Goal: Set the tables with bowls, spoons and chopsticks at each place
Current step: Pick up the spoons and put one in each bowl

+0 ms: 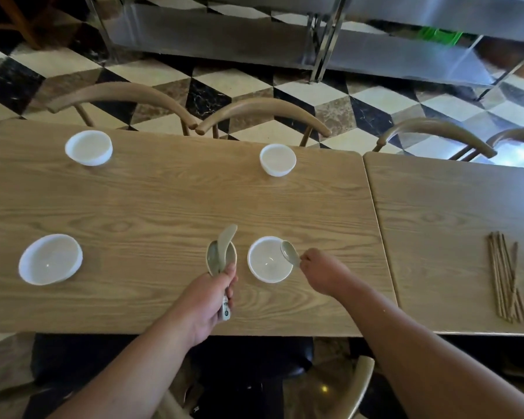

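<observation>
Left hand (209, 300) is gripping several spoons (222, 252) above the table (164, 201). Right hand (321, 273) is pinching one spoon (289, 253) over the near bowl (263, 267)'s rim. Chopsticks (504, 276) are lying on the next table (451, 207).

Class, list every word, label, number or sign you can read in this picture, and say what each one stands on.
No text can be read anywhere.
A blue-and-white mark on a handle end of the stacked spoons held by the left hand: too blurred to tell writing from pattern.
The white bowls, chopsticks, table tops and the spoon in the right hand: no lettering shows.
</observation>
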Motion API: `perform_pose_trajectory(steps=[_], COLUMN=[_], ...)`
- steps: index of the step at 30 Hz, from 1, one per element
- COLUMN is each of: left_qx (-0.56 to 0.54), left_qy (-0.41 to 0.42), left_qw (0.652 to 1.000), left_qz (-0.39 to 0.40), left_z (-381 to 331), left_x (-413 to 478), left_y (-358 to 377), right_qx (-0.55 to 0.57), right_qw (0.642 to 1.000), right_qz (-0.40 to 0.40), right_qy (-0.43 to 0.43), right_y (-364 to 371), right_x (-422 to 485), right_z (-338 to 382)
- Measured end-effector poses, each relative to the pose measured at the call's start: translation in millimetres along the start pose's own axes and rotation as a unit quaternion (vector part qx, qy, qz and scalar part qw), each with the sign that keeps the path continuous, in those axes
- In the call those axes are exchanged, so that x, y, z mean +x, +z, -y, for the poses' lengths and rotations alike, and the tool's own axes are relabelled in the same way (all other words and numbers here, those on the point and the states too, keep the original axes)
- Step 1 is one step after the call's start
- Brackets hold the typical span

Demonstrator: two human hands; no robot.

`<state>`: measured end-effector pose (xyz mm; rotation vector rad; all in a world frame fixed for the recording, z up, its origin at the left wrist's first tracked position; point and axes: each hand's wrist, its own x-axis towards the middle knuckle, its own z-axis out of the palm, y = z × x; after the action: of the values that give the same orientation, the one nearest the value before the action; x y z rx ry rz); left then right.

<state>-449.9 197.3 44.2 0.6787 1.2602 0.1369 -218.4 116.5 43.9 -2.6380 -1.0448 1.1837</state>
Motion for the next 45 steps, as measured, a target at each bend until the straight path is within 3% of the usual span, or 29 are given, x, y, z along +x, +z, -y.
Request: perform_pose_trajectory(steps=[7,22,26,29,30,32,34,36,41,45], left_qx=[0.013,0.006,-0.024,-0.033,-0.032,-0.013,0.019,0.031,0.021,0.044], left_qy=[0.003,-0.008,-0.009,-0.003,0.006,0.033,0.055,0.069,0.095,0.094], left_qw=[0.998,0.999,0.999,0.999,0.999,0.998,0.995,0.992,0.99,0.991], left_qz=[-0.061,-0.052,-0.031,-0.025,-0.029,-0.051,-0.078,-0.097,-0.099,-0.08], left_z=[0,-10,-18,-24,-26,-27,-30,-32,-41,-57], left_x=[10,21,17,15,15,14,12,9,-10,-41], left_y=[5,16,0,-20,-28,-50,-80,-120,-237,-335], right_qx=[-0.024,-0.1,-0.146,-0.061,-0.008,0.103,0.204,0.277,0.422,0.406], right_qw=[0.998,0.986,0.969,0.967,0.975,0.985,0.965,0.936,0.885,0.898], right_qz=[-0.038,-0.052,-0.148,-0.195,-0.166,-0.032,0.115,0.189,0.186,0.152], right_qy=[-0.038,-0.124,-0.131,-0.149,-0.15,-0.135,-0.118,-0.101,-0.06,-0.076], right_y=[16,27,32,41,46,63,89,118,186,232], right_x=[44,65,56,37,28,10,-12,-33,-79,-114], right_z=[2,3,8,42,60,103,149,193,306,389])
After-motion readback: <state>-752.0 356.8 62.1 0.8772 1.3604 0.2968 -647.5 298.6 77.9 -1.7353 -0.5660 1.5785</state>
